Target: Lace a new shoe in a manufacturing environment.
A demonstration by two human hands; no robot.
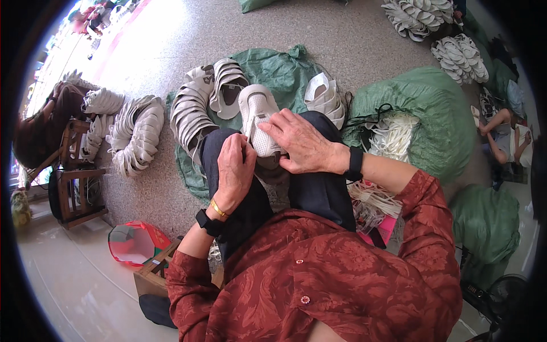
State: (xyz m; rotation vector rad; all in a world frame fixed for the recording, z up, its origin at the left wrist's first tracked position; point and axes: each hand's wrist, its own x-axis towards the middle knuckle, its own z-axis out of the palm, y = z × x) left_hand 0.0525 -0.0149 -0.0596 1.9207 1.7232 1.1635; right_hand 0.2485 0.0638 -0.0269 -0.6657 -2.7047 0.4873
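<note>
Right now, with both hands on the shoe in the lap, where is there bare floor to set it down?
Bare speckled floor lies past the green sack, short of the far shoe stacks. Smooth floor is open lower left, beside the red basket. Crowded: the shoe upper rows ahead of the left hand, and the lace bundle beyond the right hand.

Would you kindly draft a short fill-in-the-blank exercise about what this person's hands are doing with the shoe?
1. Both hands rest on a white ____ on the person's lap.
2. The right hand lies on the white shoe, its wrist wearing a ____ band.
3. The left hand has a ____ bangle at its wrist.
4. The bundle of laces lies on a ____ sack.

Missing words: shoe; black; gold; green
</note>
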